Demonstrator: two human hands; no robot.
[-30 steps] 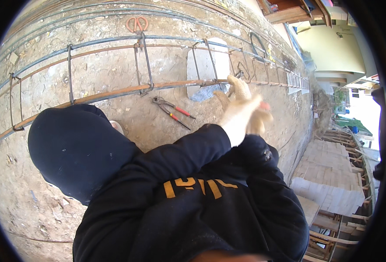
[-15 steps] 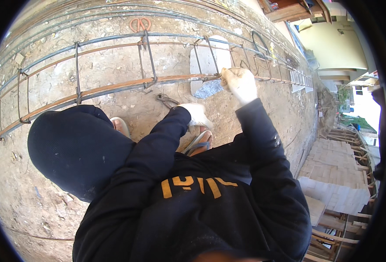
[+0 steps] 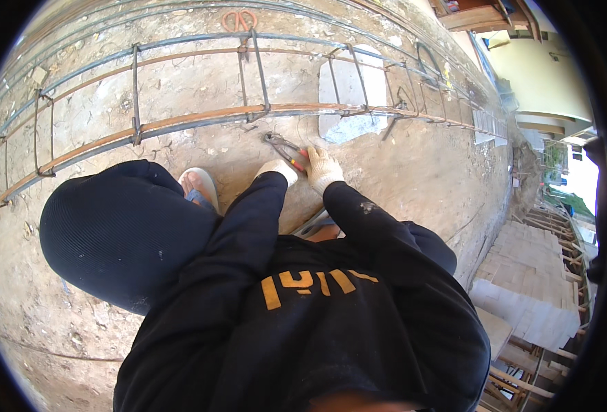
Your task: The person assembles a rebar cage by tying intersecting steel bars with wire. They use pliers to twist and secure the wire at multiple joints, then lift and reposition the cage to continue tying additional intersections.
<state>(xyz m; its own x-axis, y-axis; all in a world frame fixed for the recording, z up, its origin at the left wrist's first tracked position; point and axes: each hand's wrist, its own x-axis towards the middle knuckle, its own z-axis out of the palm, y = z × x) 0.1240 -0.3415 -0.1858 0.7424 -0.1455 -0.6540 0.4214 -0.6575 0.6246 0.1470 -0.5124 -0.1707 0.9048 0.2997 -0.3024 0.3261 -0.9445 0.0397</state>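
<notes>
My right hand [image 3: 322, 167], in a whitish work glove, has its fingers closed over the red-and-yellow handles of metal pincers [image 3: 280, 142]. The jaws point away to the left, at ground level. Right beside the handles is my gloved left hand [image 3: 277, 169], its fingers turned down and mostly hidden, so its grip is unclear. Beyond both hands runs a long rebar cage [image 3: 200, 118] of steel bars with several stirrups. A short dark rod or wire [image 3: 390, 129] sticks out from its near bar.
A pale flat slab [image 3: 351, 128] lies under the cage. Orange-handled scissors [image 3: 240, 22] rest behind it, near long loose bars. My sandalled foot [image 3: 199, 187] stands left of my hands. Stacked pale blocks [image 3: 530, 275] are at the right, below a yellowish wall [image 3: 547, 82].
My right hand has come down from the cage's near bar to the pincers. My left hand has shifted slightly left, beside the handles. The view has moved a little.
</notes>
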